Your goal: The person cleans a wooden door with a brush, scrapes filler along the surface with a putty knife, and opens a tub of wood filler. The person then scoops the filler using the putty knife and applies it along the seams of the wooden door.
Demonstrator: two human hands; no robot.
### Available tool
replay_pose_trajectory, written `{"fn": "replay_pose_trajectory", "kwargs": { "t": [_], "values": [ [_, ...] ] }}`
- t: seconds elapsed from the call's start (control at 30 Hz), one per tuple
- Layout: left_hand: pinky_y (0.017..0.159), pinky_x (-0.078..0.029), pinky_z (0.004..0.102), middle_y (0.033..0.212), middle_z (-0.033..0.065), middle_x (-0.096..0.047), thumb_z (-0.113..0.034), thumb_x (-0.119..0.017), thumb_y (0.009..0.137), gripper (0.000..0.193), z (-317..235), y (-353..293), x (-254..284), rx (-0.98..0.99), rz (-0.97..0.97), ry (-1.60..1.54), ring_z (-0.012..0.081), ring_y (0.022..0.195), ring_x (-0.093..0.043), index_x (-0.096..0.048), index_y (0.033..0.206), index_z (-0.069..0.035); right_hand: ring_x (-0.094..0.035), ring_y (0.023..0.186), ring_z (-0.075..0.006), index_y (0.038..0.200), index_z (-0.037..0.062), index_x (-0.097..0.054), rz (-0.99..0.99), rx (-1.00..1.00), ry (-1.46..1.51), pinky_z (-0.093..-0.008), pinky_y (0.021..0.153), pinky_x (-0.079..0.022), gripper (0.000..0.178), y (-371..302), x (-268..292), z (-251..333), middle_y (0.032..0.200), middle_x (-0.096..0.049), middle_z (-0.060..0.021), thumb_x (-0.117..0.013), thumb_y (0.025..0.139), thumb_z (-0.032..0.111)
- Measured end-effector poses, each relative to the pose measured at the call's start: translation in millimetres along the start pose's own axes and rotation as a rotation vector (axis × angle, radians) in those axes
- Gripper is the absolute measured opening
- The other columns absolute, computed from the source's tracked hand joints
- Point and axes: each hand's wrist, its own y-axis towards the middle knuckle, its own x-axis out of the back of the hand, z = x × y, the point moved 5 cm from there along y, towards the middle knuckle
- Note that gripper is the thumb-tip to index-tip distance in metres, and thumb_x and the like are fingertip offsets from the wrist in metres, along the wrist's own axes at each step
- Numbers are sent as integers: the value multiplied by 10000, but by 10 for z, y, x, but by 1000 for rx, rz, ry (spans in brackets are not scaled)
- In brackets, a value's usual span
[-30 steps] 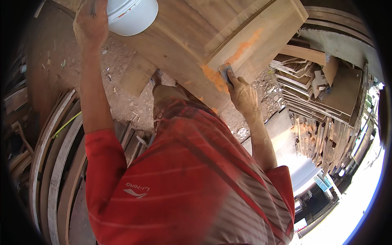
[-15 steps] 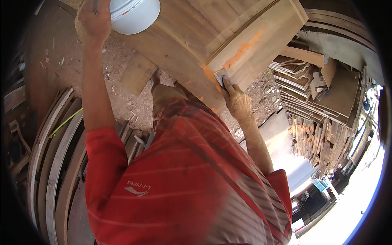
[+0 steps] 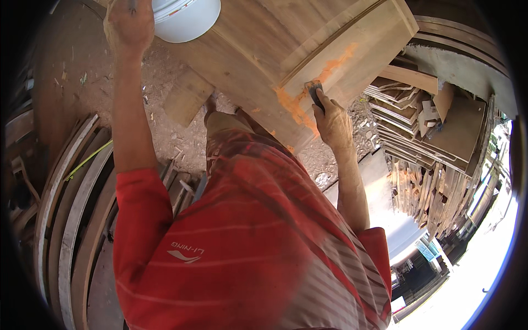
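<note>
My right hand [image 3: 333,124] is closed round a small, flat putty scraper [image 3: 315,97], its edge against or just above a wooden panelled door [image 3: 379,47]. Orange putty [image 3: 295,104] is smeared near the door's corner joint, and a streak of it runs up along the frame. At the top edge of the view my left hand [image 3: 131,25] is closed beside the rim of a white plastic bucket [image 3: 191,25] and seems to grip it. Its fingertips are partly hidden and cut off by the picture's edge. The bucket's inside is out of sight.
A loose board [image 3: 188,98] lies on the dirt floor by my feet. Long curved-looking planks [image 3: 82,220] stand at the left. To the right are stacked panels [image 3: 410,129] and a pile of wood offcuts [image 3: 426,190].
My right hand has drawn the scraper slightly right and up, tilting it so its darker side shows. More orange putty is exposed at the corner. My left hand stays by the bucket.
</note>
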Motion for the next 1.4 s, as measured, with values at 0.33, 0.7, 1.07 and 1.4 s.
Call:
{"fn": "replay_pose_trajectory", "kwargs": {
  "t": [0.33,0.7,1.07,1.4],
  "values": [
    [1115,-453,434,1209,193,-747,-255,-571,1066,349,-5,26,-1,-74,-11,84,345,1239,-655,-741,1160,35,-709,826,-425,1450,163,-604,80,123,-36,-533,722,-575,465,-406,-318,81,986,-671,-158,-649,1003,285],
    [1074,-481,423,1195,199,-750,-195,-553,1061,313,48,0,4,-68,-16,6,341,1186,-678,-748,1132,39,-710,857,-408,1428,188,-618,38,78,1,-528,722,-572,426,-270,-102,136,973,-683,-151,-641,1011,275],
    [1070,-484,420,1168,190,-756,-192,-572,1053,304,32,18,-57,-105,-35,8,329,1179,-679,-748,1121,47,-701,836,-415,1469,175,-595,33,160,-15,-522,713,-570,483,-435,-398,-16,986,-674,-151,-670,999,256],
    [1098,-473,364,1321,83,-734,-336,-566,1057,370,-40,-45,-2,100,5,63,245,1245,-662,-766,1267,-106,-713,884,-420,1425,160,-628,76,65,7,-508,747,-575,440,-385,-139,128,1001,-711,-176,-667,1001,269]
  ]
}}
